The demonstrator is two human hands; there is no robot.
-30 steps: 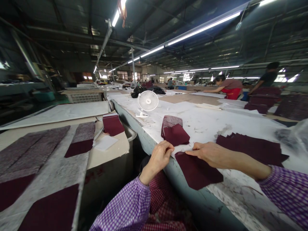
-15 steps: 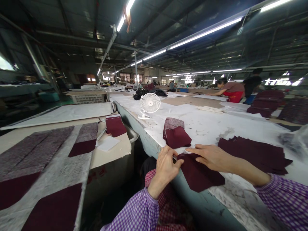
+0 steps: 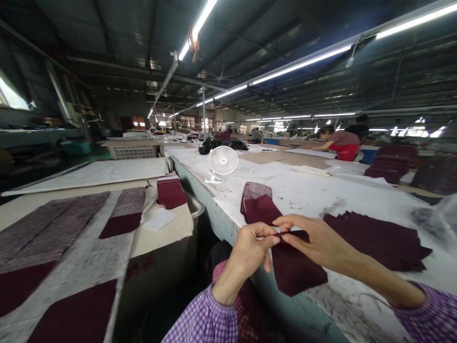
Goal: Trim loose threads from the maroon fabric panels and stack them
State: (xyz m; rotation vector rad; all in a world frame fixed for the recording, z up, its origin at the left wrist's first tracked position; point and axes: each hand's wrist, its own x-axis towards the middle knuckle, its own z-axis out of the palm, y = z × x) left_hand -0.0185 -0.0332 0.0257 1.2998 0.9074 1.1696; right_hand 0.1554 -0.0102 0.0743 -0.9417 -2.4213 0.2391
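Note:
A maroon fabric piece (image 3: 298, 269) hangs over the near edge of the white-topped table. My left hand (image 3: 252, 245) pinches its upper left corner between thumb and fingers. Close beside it, my right hand (image 3: 310, 236) is closed on the same top edge, fingertips almost meeting those of the left. Just beyond my fingers lies a small stack of maroon and speckled pieces (image 3: 262, 208). To the right of my right hand rests a fanned pile of maroon pieces (image 3: 378, 240).
A small white fan (image 3: 222, 160) stands on the table. On the lower surface to the left lie speckled and maroon panels (image 3: 73, 305), a maroon stack (image 3: 171, 192) and a white paper (image 3: 160, 216). A person in red (image 3: 344, 143) leans over a table at far right.
Both hands have closed on the top edge of the maroon piece and raised it a little off the table. The right fingers, stretched flat before, are now pinched.

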